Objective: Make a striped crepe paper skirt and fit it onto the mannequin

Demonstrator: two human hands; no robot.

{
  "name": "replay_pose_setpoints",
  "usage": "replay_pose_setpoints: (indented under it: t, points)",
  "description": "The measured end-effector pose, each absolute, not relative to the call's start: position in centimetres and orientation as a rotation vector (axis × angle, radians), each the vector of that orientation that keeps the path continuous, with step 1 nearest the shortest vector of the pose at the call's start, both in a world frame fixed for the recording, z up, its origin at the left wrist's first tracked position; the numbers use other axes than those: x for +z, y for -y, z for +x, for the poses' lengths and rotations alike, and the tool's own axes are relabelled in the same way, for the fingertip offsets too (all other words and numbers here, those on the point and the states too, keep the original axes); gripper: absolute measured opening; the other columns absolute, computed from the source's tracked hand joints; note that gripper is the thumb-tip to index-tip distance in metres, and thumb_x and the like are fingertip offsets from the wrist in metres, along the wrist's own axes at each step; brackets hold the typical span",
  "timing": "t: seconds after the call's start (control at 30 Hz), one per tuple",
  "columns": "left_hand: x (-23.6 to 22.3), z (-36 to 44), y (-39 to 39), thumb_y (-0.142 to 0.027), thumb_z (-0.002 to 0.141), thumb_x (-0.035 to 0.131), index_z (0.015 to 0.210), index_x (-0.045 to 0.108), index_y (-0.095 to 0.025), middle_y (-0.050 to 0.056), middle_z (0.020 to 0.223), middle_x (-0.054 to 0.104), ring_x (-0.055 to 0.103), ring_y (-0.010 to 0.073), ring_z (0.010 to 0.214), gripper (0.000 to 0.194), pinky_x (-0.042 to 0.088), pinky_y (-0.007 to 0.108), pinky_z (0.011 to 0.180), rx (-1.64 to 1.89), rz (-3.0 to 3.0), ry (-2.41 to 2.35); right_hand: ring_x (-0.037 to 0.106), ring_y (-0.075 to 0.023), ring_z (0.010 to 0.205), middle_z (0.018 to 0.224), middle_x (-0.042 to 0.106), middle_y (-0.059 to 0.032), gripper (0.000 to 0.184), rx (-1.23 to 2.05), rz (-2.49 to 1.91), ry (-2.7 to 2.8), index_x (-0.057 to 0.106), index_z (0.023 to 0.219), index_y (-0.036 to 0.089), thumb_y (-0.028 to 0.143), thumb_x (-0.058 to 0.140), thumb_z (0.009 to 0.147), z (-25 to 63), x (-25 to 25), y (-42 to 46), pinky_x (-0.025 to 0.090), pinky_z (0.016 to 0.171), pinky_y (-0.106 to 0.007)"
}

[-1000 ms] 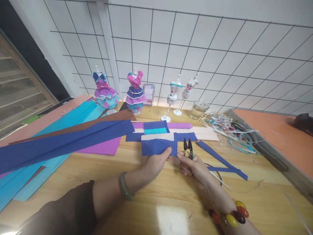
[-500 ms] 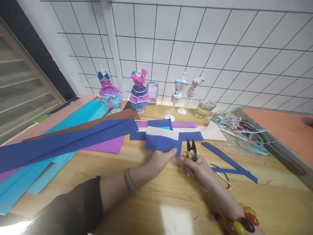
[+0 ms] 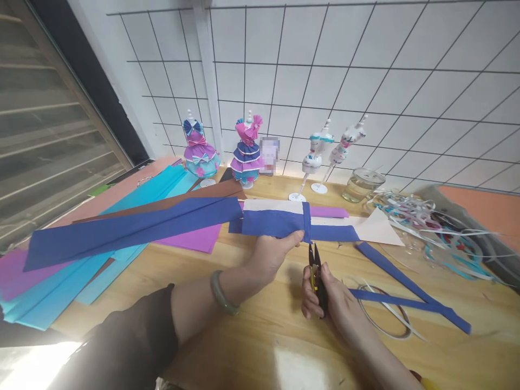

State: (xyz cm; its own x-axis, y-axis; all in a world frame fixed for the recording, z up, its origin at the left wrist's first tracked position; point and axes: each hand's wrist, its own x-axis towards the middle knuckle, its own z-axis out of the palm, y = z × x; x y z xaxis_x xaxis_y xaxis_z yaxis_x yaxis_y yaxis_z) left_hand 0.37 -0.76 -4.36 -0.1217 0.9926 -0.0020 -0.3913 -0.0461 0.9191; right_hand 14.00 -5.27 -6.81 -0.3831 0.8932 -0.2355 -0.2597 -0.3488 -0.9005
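My left hand (image 3: pixel 270 257) pinches the lower right corner of a blue and white piece of paper (image 3: pixel 272 222), thumb on top. A darker blue strip runs down that piece's right edge. In my right hand (image 3: pixel 325 295) is a pair of thread snips (image 3: pixel 316 273) with black blades pointing up, the fingers wrapped round the handles. The blade tips are right beside the lower end of the blue edge; whether they touch it I cannot tell. Behind the held piece lies another blue strip (image 3: pixel 335 233). Loose narrow blue strips (image 3: pixel 406 281) cross each other to the right.
Long blue (image 3: pixel 134 227), turquoise and brown sheets lie piled at left. Two dressed mini mannequins (image 3: pixel 201 146) and two bare mannequins (image 3: pixel 312 157) stand at the back. A glass of liquid (image 3: pixel 363 184) stands near tangled ribbons (image 3: pixel 430 222) and a grey tray edge (image 3: pixel 459 216).
The snips have turned from lying over the fingers to being gripped upright, tips brought to the blue edge. My right hand has let go of the piece. The view has shifted left.
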Motion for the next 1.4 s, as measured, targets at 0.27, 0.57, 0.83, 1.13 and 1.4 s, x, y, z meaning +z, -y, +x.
replay_pose_setpoints:
  t: [0.27,0.57,0.83,1.13,1.4]
  points:
    - [-4.4,1.2,1.8,-0.032,0.064,0.073,0.073,0.065,-0.016,0.002,0.078,0.065,0.058,0.0141,0.075,0.020,0.045,0.032,0.081,1.407,0.701,-0.937,0.044,-0.0103,0.044,0.056,0.051,0.0043,0.038,1.854,-0.894,1.057,0.050,0.086,0.020,0.055,0.036,0.089,12.8,-6.7,6.9,0.046,0.054,-0.031]
    - [-4.2,1.9,2.5,-0.030,0.060,0.074,0.064,0.062,-0.017,0.001,0.069,0.060,0.055,0.0138,0.068,0.018,0.046,0.033,0.077,1.321,0.602,-0.975,0.043,-0.0100,0.043,0.054,0.051,0.0042,0.039,1.792,-0.947,1.020,0.051,0.084,0.020,0.056,0.037,0.089,12.7,-6.4,6.7,0.044,0.052,-0.028]
    - [-4.4,1.9,2.5,-0.038,0.063,0.071,0.055,0.059,-0.017,0.004,0.063,0.060,0.057,0.0179,0.067,0.025,0.047,0.035,0.072,1.191,0.642,-1.059,0.042,-0.0106,0.041,0.051,0.050,0.0050,0.039,1.762,-0.992,1.014,0.047,0.081,0.022,0.060,0.039,0.086,12.7,-6.2,6.4,0.040,0.047,-0.027]
    - [-4.8,1.6,2.0,-0.036,0.062,0.073,0.063,0.064,-0.015,0.004,0.071,0.065,0.059,0.0165,0.071,0.023,0.045,0.035,0.081,1.304,0.670,-1.097,0.040,-0.0099,0.040,0.050,0.049,0.0054,0.039,1.784,-0.993,1.020,0.048,0.083,0.022,0.059,0.038,0.087,12.8,-6.3,6.4,0.042,0.046,-0.028]
    - [-3.4,1.3,2.4,-0.032,0.064,0.070,0.059,0.061,-0.015,0.004,0.070,0.064,0.056,0.0148,0.067,0.021,0.043,0.030,0.073,1.249,0.782,-1.108,0.040,-0.0097,0.040,0.050,0.048,0.0053,0.041,1.744,-1.021,1.060,0.050,0.081,0.021,0.060,0.038,0.086,13.0,-6.4,6.3,0.043,0.048,-0.028]
